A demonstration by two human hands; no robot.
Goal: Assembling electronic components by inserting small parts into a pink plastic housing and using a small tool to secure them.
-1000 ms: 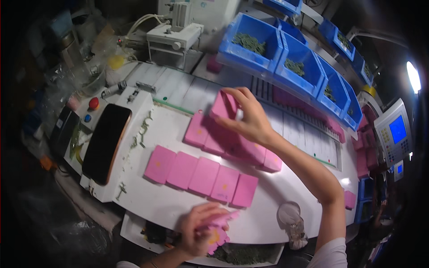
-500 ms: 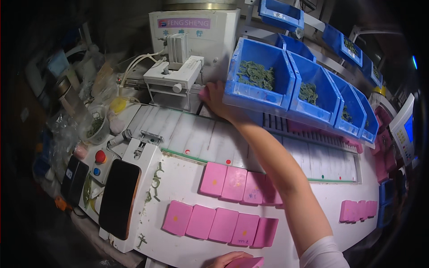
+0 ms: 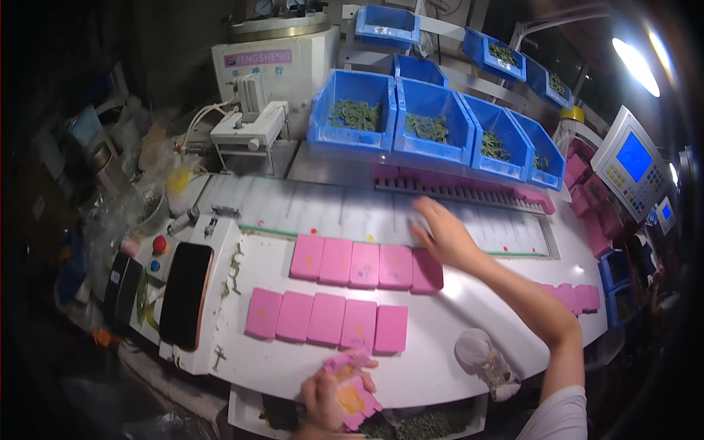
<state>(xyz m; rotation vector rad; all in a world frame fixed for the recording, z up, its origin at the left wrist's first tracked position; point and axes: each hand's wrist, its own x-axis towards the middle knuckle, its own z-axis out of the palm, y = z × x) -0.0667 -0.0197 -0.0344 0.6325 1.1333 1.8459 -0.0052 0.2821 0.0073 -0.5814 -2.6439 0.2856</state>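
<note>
Near the front edge of the table my left hand (image 3: 321,402) grips a pink rubber mould (image 3: 355,408). Its two halves are spread apart, and the inner faces show a yellow patch and a notched edge. My right hand (image 3: 446,236) hovers, fingers apart and nothing visible in them, over the pale slatted strip (image 3: 330,209). Just under its wrist is the right end of the far row of pink moulds (image 3: 336,261). A second row of pink moulds (image 3: 327,320) lies between that row and my left hand.
Blue bins (image 3: 433,150) with green pieces hang above the strip. A white clamp machine (image 3: 253,128) stands at the back left. A dark phone (image 3: 186,297) lies on the left. A whitish cloth-covered thing (image 3: 480,356) sits at front right; a drawer (image 3: 469,425) with green pieces is below.
My right hand has come away from the clamp machine, toward me and to the right. The mould in my left hand now shows fully, with its halves parted. The whole view has shifted.
</note>
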